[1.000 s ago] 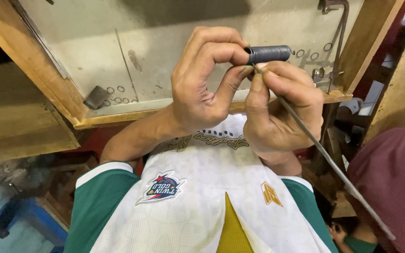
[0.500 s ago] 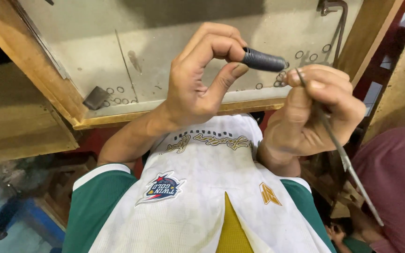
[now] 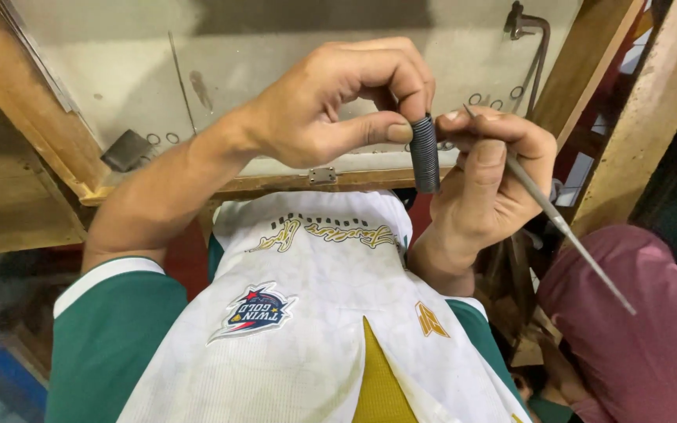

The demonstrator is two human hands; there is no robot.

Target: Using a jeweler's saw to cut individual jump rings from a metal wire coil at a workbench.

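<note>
Above a pale board in a wooden frame, our left hand pinches a dark coil upright between thumb and fingers. Our right hand, touching the coil, grips a thin metal rod.

The dark grey ribbed metal coil at upper centre looks matt and finely ridged. The thin grey metal rod at right has a dull, smooth sheen. The brown wooden frame at upper left looks rough.
</note>
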